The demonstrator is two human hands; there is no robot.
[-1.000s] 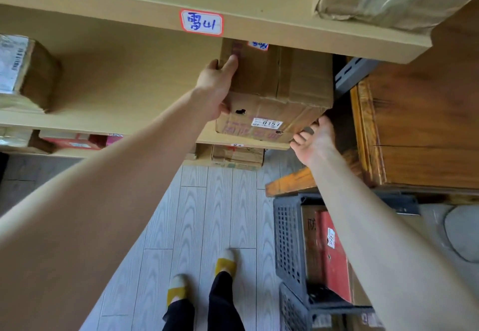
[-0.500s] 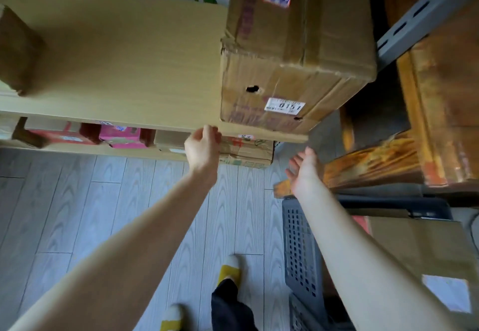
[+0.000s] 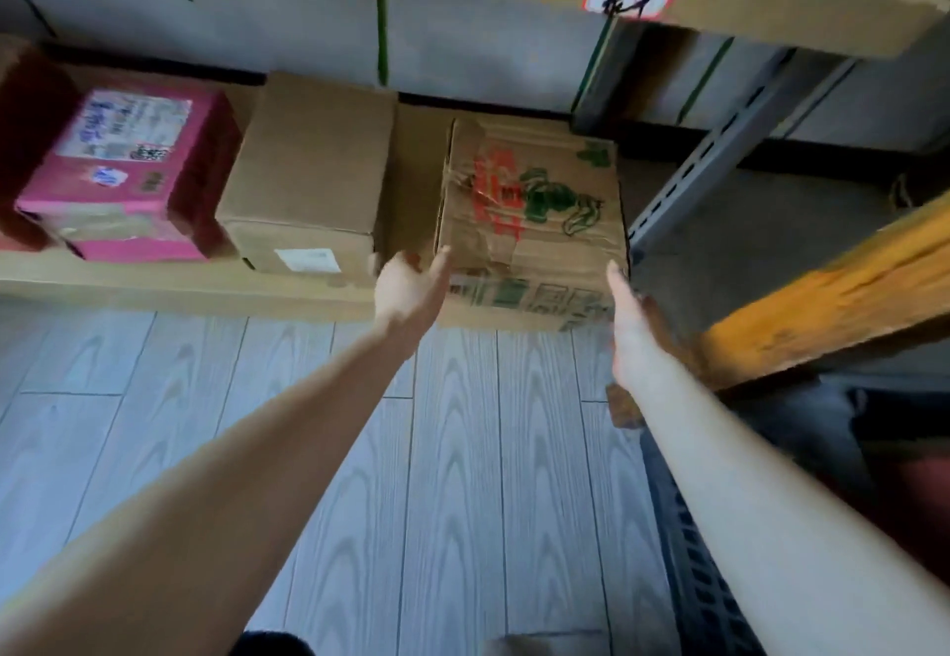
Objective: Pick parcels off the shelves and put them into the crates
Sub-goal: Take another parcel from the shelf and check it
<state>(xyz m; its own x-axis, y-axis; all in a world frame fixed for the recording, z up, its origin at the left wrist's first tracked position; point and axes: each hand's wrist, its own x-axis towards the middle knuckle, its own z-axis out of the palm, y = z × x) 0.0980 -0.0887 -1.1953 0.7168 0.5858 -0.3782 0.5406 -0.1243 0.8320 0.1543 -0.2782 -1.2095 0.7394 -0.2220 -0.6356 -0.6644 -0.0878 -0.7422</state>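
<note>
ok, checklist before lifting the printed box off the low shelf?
1. Left hand at the left front corner of the printed box: ok.
2. Right hand at its right front corner: ok.
3. Fingers curled round the box: not ok, both hands are open.
4. Gap beside the plain box for the left fingers: ok.
5. Nothing stacked on top: ok.
6. Room in the crate: cannot tell, mostly out of view.

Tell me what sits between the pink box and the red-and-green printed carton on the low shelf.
A plain brown box with a white label on its front stands between the pink box and the printed carton; the head view shows it.
</note>
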